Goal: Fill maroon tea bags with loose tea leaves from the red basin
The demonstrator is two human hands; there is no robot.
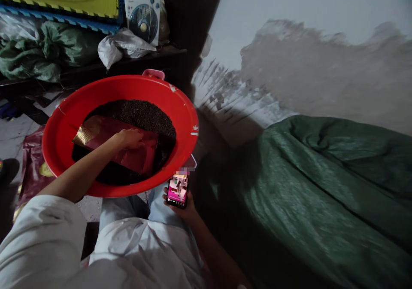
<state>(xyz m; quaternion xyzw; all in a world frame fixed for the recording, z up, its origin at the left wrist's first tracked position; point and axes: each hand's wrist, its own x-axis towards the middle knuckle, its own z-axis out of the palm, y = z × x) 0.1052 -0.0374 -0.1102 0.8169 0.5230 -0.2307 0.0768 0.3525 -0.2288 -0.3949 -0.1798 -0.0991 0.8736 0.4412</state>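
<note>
My left hand rests on a maroon packaging bag with a shiny gold end, fingers laid out over its top and not gripping it. The bag lies flat on dark loose grains, too small to name exactly, inside a wide red plastic basin. Below the basin's near right rim, over my lap, my right hand is closed around a smartphone with a lit screen. Part of the grain is covered by the bag and my left forearm.
A large green woven sack fills the right side, beside a peeling wall. Another maroon bag lies left of the basin. At the back, a shelf carries a fan box, a white bag and yellow foam mats.
</note>
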